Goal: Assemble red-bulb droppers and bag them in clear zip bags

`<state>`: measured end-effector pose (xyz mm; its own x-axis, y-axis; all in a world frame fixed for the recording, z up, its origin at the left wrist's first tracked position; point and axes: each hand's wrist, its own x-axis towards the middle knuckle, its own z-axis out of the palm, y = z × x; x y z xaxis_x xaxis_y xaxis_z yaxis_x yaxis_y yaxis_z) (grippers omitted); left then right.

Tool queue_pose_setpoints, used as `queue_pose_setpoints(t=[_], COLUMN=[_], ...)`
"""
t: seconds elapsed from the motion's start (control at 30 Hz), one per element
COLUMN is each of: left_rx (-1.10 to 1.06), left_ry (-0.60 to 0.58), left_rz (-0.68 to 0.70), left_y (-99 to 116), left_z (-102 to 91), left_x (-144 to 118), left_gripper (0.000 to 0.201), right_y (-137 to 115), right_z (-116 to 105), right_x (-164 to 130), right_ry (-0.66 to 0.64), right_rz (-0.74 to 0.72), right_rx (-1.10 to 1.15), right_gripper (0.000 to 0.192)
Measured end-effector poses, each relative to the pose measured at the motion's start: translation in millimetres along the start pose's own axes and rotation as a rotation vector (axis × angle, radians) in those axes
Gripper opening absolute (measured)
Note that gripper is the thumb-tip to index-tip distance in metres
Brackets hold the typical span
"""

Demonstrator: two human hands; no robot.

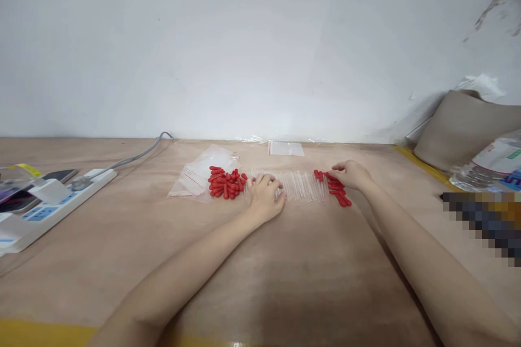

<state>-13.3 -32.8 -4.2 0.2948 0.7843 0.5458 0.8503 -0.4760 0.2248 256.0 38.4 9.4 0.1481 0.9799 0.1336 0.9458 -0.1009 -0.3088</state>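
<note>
Behind everything, pale wall (pixel 244 54). Below, wood-grain tabletop (pixel 285 282), edged with yellow tape (pixel 44 333) at front left. At far right, grey-brown open container (pixel 451 124), with clear labelled plastic bottle (pixel 494 160) just in front. At far left, white power strip (pixel 71 206) with grey cable (pixel 140 156) plugged in; phone (pixel 61 174) just beside.

Near the wall, mid-table: overlapping clear zip bags (pixel 199 173), red-striped, partly under the red heap; one small zip bag (pixel 286 148) apart, farther back.

Left hand (pixel 265 195): palm down over left end of tube row, fingers loosely bent, slightly spread; cannot tell whether holding anything. Right hand (pixel 350 174): thumb and forefinger close together at top of right-hand red group, narrow grip; cannot tell whether closed on a bulb.

Between hands, thin clear tubes (pixel 303 187), side by side. Smallest: red bulbs, larger heap (pixel 223 181) left of row, smaller group (pixel 337 192) at right end.

Progress, judged: part-way. Tubes already ranked, right-hand group roughly stacked; left heap still jumbled. No bulb clearly seen fitted to a tube (too fine to settle at this blur).
</note>
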Motion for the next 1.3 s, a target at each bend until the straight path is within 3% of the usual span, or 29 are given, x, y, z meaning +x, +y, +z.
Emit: queue_pose_setpoints(t=[0.23,0.33,0.5,0.6,0.8,0.9,0.93,1.03,1.1,1.2,1.3], left_rx=[0.158,0.16,0.155,0.168,0.168,0.174,0.196,0.197,0.197,0.123,0.051], left_ry=[-0.115,-0.149,-0.214,-0.23,-0.235,-0.2,-0.172,-0.193,-0.14,-0.033,0.017], left_rz=[-0.224,-0.269,-0.33,-0.341,-0.318,-0.22,-0.123,0.02,0.161,0.268,0.288], left_y=[29.5,32.5,39.9,45.0,45.5,34.1,28.1,4.9,-12.4,-33.5,-41.7], left_z=[33.5,40.9,46.1,47.5,32.9,10.5,2.4,-17.7,-24.3,-24.4,-19.6], left_x=[48.9,55.6,63.9,68.1,68.4,54.5,46.5,15.6,-5.2,-26.6,-33.7], left_gripper=[0.031,0.038,0.03,0.026,0.028,0.026,0.024,0.017,0.02,0.021,0.022], right_y=[2.8,3.0,3.8,5.0,1.5,-16.5,-25.2,-53.5,-70.0,-85.3,-89.4], right_z=[10.4,12.4,17.0,17.3,8.7,5.8,6.5,13.4,20.2,30.0,38.8], right_x=[0.7,2.4,4.1,4.6,4.2,-4.2,-9.2,-32.2,-52.9,-84.2,-103.5], right_ry=[-0.03,-0.019,-0.074,-0.079,0.124,0.201,0.224,0.256,0.267,0.263,0.252], right_rz=[-0.019,0.031,0.092,0.099,0.08,0.05,0.031,-0.096,-0.276,-0.587,-0.762], right_rx=[0.081,0.193,0.502,0.544,0.456,0.439,0.447,0.489,0.501,0.511,0.504], right_gripper=[0.027,0.022,0.014,0.012,0.021,0.024,0.025,0.029,0.029,0.023,0.021])
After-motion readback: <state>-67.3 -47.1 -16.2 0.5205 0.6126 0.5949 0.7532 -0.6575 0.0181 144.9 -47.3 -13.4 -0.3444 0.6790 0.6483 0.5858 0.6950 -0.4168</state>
